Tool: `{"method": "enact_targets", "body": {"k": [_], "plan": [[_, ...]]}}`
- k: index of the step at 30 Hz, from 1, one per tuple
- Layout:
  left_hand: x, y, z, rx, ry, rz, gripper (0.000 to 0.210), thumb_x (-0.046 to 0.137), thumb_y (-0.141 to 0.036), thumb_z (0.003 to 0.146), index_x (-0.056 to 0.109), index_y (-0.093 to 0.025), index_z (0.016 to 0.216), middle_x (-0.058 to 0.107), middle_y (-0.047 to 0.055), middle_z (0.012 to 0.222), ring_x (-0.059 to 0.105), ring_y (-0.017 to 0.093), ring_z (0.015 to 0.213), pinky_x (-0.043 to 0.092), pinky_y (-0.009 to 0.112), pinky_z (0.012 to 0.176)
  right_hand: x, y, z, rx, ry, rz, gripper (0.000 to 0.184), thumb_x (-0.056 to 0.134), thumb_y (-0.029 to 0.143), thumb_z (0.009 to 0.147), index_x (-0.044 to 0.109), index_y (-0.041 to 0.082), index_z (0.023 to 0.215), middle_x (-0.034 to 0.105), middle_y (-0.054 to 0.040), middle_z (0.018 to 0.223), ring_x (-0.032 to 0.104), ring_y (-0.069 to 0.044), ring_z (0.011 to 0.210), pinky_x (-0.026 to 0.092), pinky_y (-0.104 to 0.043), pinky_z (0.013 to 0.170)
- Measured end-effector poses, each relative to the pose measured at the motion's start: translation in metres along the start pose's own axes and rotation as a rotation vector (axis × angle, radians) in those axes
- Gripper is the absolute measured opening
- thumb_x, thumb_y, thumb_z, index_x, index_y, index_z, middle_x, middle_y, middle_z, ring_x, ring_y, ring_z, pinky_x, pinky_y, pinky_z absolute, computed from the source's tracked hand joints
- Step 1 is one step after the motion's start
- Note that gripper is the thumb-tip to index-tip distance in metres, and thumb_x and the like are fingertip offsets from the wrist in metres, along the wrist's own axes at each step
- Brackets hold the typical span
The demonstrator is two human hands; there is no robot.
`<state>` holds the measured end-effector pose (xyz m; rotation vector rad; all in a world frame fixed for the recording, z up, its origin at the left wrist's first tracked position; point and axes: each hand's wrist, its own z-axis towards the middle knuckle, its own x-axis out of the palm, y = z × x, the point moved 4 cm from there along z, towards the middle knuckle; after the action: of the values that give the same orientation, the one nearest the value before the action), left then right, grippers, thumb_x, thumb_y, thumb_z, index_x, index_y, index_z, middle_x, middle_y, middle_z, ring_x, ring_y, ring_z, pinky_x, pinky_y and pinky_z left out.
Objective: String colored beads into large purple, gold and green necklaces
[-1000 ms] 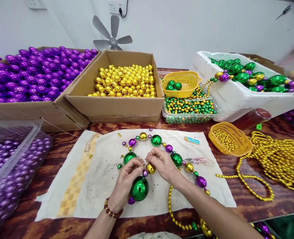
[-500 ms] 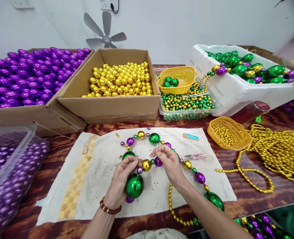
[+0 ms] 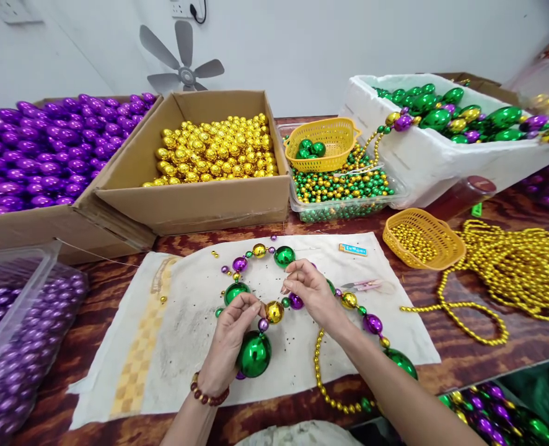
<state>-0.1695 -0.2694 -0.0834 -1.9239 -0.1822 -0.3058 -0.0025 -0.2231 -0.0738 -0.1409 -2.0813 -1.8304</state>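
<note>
A strand of shiny green, gold and purple beads lies in a curve on a white cloth (image 3: 186, 371). My left hand (image 3: 230, 334) pinches the strand's string beside a gold ball bead (image 3: 274, 311). Below those fingers are a small purple bead (image 3: 263, 324) and a large green ball bead (image 3: 254, 354). My right hand (image 3: 318, 297) is closed, thumb against fingertips, on a thin pale thread, just above a purple bead (image 3: 295, 301). Another large green bead (image 3: 284, 256) rests beyond it. A beaded bracelet (image 3: 209, 391) circles my left wrist.
Cardboard boxes hold purple beads (image 3: 61, 148) and gold beads (image 3: 219, 148). Yellow baskets (image 3: 423, 238), a foam box (image 3: 395, 167) and a coil of gold bead chain (image 3: 516, 272) stand right. Small scissors (image 3: 362, 285) and a blue-labelled packet (image 3: 353, 249) lie on the cloth.
My right hand has lifted slightly, and its fingers have shifted on the thread. My left hand stays by the gold bead. The whole view has shifted a little.
</note>
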Motion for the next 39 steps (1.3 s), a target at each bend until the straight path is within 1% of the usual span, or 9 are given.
{"method": "enact_targets", "body": {"k": [6,9,12,16,21,27,30,34,39], "plan": [[0.008,0.002,-0.001,0.078,0.034,0.076,0.011,0.057,-0.029,0.088,0.054,-0.018,0.087,0.056,0.0,0.076,0.049,0.01,0.067,0.041,0.022,0.064,0.002,0.009,-0.01,0.029,0.1,0.175,0.022,0.063,0.023,0.083,0.045,0.021,0.095,0.063,0.0022,0.071,0.063,-0.012,0.067,0.047,-0.027,0.07],[0.012,-0.002,-0.003,0.158,0.085,0.07,0.01,0.058,-0.026,0.087,0.052,-0.021,0.093,0.055,0.0,0.076,0.051,0.012,0.07,0.042,0.024,0.067,0.004,0.009,-0.006,0.053,0.077,0.229,0.024,0.062,0.022,0.082,0.043,0.022,0.097,0.06,0.0045,0.07,0.062,-0.012,0.059,0.048,-0.023,0.057],[0.01,-0.005,-0.006,0.192,0.116,0.086,0.005,0.056,-0.025,0.088,0.052,-0.022,0.09,0.055,0.0,0.078,0.051,0.013,0.071,0.042,0.026,0.07,0.006,0.008,0.0,0.061,0.029,0.159,0.025,0.061,0.021,0.081,0.044,0.022,0.099,0.058,0.0053,0.069,0.06,-0.01,0.053,0.04,-0.016,0.044],[0.001,-0.006,-0.006,0.154,0.074,0.236,0.011,0.056,-0.028,0.087,0.062,-0.019,0.085,0.058,0.002,0.08,0.053,0.015,0.075,0.043,0.026,0.071,0.009,0.01,0.002,0.027,-0.009,0.065,0.024,0.058,0.022,0.08,0.045,0.022,0.1,0.057,0.0056,0.07,0.06,-0.01,0.054,0.04,-0.015,0.04],[0.001,-0.007,-0.004,0.065,0.031,0.325,0.019,0.062,-0.034,0.083,0.07,-0.019,0.091,0.066,0.004,0.084,0.057,0.017,0.076,0.044,0.027,0.073,0.016,0.01,0.003,0.025,-0.006,-0.012,0.022,0.054,0.023,0.081,0.047,0.022,0.102,0.058,0.0039,0.074,0.055,-0.008,0.051,0.03,-0.012,0.034],[0.007,-0.007,-0.005,-0.022,0.099,0.31,0.022,0.067,-0.033,0.079,0.071,-0.019,0.096,0.068,0.006,0.092,0.059,0.017,0.078,0.046,0.027,0.073,0.026,0.007,0.005,-0.017,-0.032,-0.1,0.02,0.051,0.019,0.081,0.05,0.021,0.1,0.058,0.0029,0.073,0.058,-0.009,0.056,0.039,-0.015,0.043],[0.011,-0.008,-0.005,-0.023,0.148,0.338,0.018,0.066,-0.031,0.08,0.069,-0.018,0.09,0.065,0.004,0.083,0.055,0.014,0.071,0.044,0.025,0.067,0.03,0.008,0.005,-0.064,-0.041,-0.179,0.018,0.05,0.016,0.081,0.051,0.021,0.098,0.058,0.0032,0.072,0.059,-0.009,0.062,0.045,-0.017,0.051],[0.013,-0.013,-0.003,0.042,0.16,0.352,0.015,0.062,-0.03,0.084,0.06,-0.017,0.078,0.055,0.0,0.072,0.049,0.012,0.067,0.04,0.023,0.064,0.027,0.003,0.005,0.0,-0.012,-0.112,0.017,0.048,0.022,0.084,0.047,0.023,0.1,0.057,0.003,0.076,0.061,-0.011,0.059,0.041,-0.014,0.038],[0.01,-0.017,-0.004,0.028,0.118,0.348,0.013,0.06,-0.031,0.085,0.056,-0.019,0.082,0.052,-0.001,0.075,0.049,0.013,0.071,0.04,0.024,0.067,0.015,-0.001,-0.003,0.042,0.032,0.022,0.024,0.053,0.027,0.084,0.042,0.023,0.105,0.054,0.0048,0.077,0.062,-0.01,0.053,0.038,-0.013,0.033]]}}
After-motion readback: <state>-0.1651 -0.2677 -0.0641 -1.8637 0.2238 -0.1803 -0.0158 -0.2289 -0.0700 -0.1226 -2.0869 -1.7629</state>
